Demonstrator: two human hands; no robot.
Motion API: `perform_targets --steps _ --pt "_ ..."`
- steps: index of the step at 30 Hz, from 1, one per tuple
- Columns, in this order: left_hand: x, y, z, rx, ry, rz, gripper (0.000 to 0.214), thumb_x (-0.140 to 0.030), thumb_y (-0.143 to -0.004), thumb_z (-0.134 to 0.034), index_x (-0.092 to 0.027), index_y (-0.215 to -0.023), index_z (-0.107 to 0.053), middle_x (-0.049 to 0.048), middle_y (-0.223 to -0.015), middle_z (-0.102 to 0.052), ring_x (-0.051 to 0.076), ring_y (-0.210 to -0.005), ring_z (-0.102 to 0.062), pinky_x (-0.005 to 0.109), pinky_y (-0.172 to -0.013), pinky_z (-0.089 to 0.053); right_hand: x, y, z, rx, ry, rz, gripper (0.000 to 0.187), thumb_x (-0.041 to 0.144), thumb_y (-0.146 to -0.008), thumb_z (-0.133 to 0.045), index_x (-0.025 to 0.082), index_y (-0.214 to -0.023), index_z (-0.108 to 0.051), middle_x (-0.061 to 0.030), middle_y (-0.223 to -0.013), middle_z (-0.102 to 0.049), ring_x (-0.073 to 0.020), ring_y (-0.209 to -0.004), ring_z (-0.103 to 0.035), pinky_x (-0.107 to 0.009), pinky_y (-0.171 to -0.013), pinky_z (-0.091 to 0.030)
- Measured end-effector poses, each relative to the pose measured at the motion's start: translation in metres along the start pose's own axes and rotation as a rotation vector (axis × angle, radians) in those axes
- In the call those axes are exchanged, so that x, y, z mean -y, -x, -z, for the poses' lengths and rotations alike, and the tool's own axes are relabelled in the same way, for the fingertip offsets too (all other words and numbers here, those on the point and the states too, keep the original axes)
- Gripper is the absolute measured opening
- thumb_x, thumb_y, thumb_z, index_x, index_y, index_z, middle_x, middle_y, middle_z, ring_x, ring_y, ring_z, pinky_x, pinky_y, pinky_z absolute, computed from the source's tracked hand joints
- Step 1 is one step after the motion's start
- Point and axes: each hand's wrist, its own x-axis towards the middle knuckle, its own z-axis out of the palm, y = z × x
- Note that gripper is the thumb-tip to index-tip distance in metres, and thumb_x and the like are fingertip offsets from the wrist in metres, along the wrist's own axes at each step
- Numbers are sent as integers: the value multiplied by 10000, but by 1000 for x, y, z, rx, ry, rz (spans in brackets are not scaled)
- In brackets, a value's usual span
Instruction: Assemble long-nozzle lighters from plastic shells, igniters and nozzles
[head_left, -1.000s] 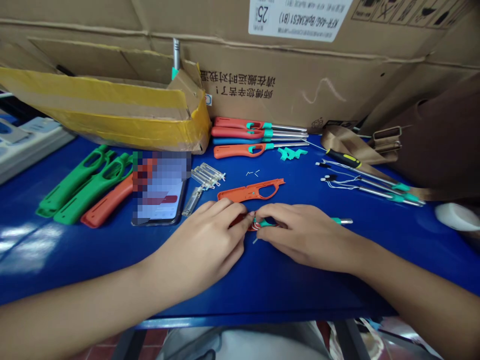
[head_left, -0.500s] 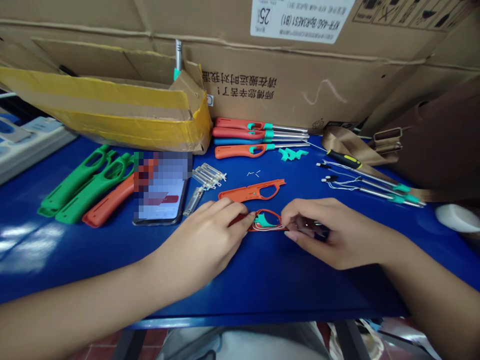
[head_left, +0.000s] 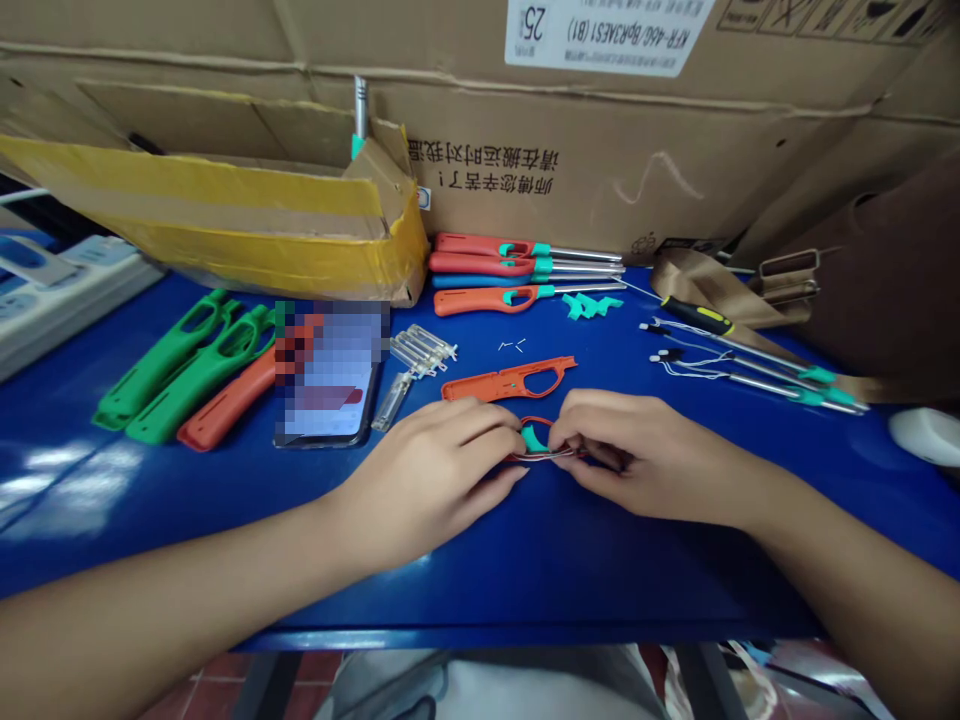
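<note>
An orange-red lighter casing half (head_left: 537,421) lies near the table's middle, mostly covered by my hands. A teal trigger (head_left: 534,438) sits in its loop, and thin white wires (head_left: 541,457) run along its near edge. My left hand (head_left: 450,465) is closed on the casing's left end. The fingers of my right hand (head_left: 622,450) pinch at its right end; the metal tube there is hidden. Just behind lies another orange casing half (head_left: 510,381), its inner side up. Small white pins (head_left: 512,346) are scattered behind that.
Clear fuel tanks (head_left: 420,350) and a phone (head_left: 334,385) lie left, beside green and orange casings (head_left: 199,370). Assembled lighters (head_left: 484,300), teal triggers (head_left: 589,305) and a screwdriver (head_left: 697,315) lie at the back. Wired metal tubes (head_left: 765,385) lie right. A taped cardboard box (head_left: 300,245) stands back left.
My right hand has moved slightly left along the casing, closer to the trigger. My left hand has shifted right, its thumb now lower at the near edge. The view has shifted slightly.
</note>
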Motion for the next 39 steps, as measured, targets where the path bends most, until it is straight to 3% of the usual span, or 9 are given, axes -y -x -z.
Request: perform_targets --steps 5,18,30,39 --pt "4 -5 -4 -29 26 -12 167 -209 -1019 -562 -163 -990 -720 61 -1041 -730 183 -939 -666 330 -843 -533 -2 -1 -2 -16 31 5 67 160 -961 -589 210 -919 -598 12 -841 -594 -96 -670 -509 -217 -609 -396" --pt "5 -8 -6 -58 185 43 141 -159 -989 -590 -154 -947 -725 63 -1002 -739 185 -941 -670 340 -864 -556 -7 -1 -2 -23 50 48 46 193 -965 -608 196 -937 -644 11 -812 -597 -98 -668 -520 -219 -611 -390" --pt "4 -8 -5 -53 192 58 149 -155 -984 -573 -169 -956 -718 67 -995 -743 191 -947 -672 359 -883 -555 -8 -2 -2 -45 58 52 96 134 -936 -580 210 -894 -622 18 -779 -601 -98 -643 -518 -216 -591 -389" --pt "4 -9 -7 -94 236 63 111 -155 -950 -649 -163 -919 -755 60 -992 -739 173 -927 -680 329 -863 -564 -6 -4 -1 -31 19 34 97 159 -958 -588 203 -875 -614 39 -730 -545 -91 -617 -471 -221 -589 -373"
